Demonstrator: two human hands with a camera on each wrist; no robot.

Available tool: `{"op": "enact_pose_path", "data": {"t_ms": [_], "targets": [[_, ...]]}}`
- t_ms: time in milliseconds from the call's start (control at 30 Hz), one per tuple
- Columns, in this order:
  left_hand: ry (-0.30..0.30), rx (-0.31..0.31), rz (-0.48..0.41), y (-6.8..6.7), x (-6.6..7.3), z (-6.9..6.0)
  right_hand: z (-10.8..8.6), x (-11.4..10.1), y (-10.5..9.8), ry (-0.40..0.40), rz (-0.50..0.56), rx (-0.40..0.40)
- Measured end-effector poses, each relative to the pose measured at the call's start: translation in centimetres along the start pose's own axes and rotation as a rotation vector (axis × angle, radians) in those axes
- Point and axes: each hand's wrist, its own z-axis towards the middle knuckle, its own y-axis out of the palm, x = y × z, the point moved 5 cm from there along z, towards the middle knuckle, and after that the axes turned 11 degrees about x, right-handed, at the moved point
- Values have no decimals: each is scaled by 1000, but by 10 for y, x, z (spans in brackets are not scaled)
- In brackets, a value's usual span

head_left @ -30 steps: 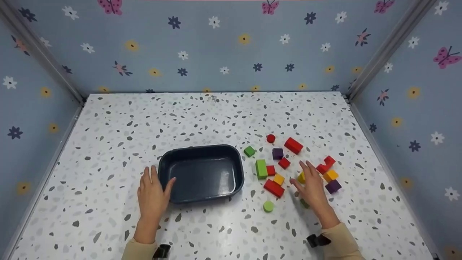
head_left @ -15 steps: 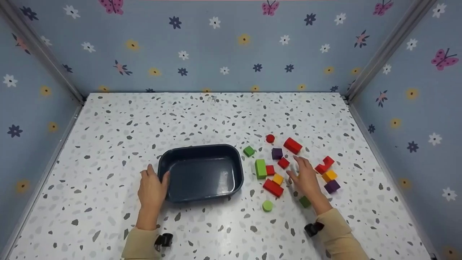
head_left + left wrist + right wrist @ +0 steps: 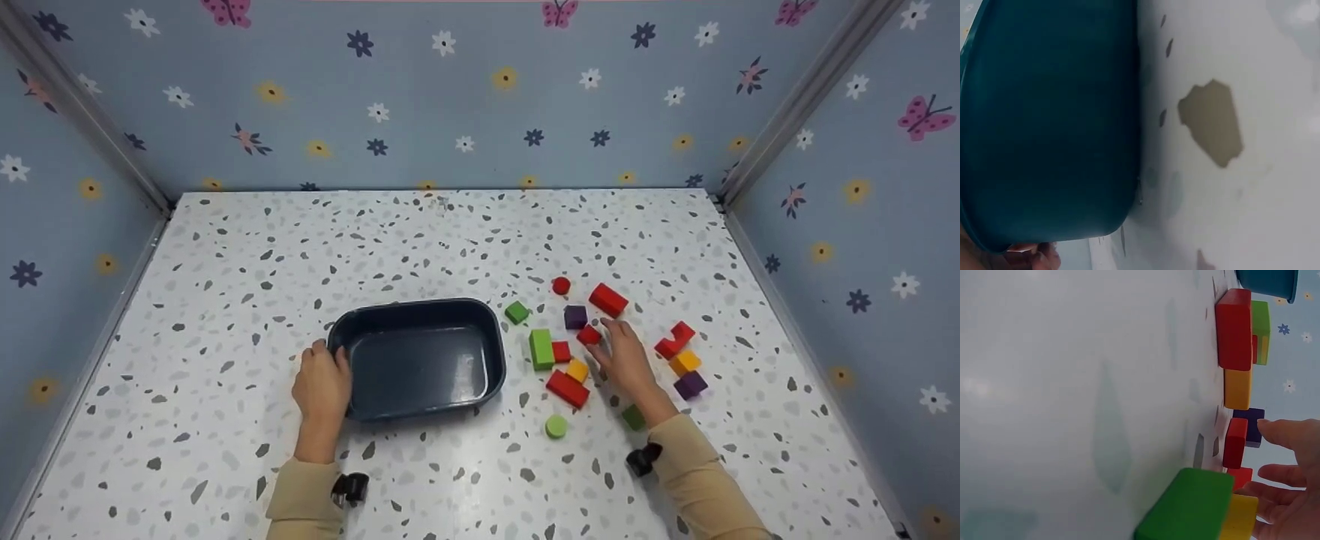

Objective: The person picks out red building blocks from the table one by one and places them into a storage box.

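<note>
My left hand [image 3: 322, 386] holds the left end of a dark blue rectangular basin [image 3: 491, 330], thumb at the rim and fingers curled outside. In the left wrist view, the basin's wall [image 3: 1055, 124] fills the left side, with part of the hand [image 3: 1039, 259] below it. My right hand [image 3: 628, 367] hovers over wooden blocks, fingers spread beside a small red cube [image 3: 588, 334], its thumb apart from the fingers. In the right wrist view, a green block [image 3: 1190, 506] and a yellow block [image 3: 1239, 517] lie near the camera; the yellow one is hidden in the head view.
Around the right hand lie a purple cube [image 3: 576, 317], a long red block [image 3: 608, 300], a light green block [image 3: 541, 349], a red block [image 3: 568, 389], a green disc [image 3: 556, 427] and a notched red block [image 3: 675, 341]. Flowered walls surround the speckled table [image 3: 337, 247].
My left hand has moved from open beside the basin to holding its left end. The right hand has shifted left and slightly away from me, toward the small red cube.
</note>
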Motion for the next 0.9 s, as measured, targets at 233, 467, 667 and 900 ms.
{"op": "enact_pose_path", "data": {"t_ms": [233, 467, 667, 900], "targets": [[0, 43, 7, 4, -2, 0, 7, 1, 8, 35, -28, -51], [-11, 43, 14, 5, -2, 0, 11, 1, 11, 98, -60, -111], [-60, -23, 18, 6, -4, 0, 14, -1, 12, 49, -107, -131], [-103, -96, 13, 10, -7, 2, 14, -2, 11, 88, -49, -169]]}}
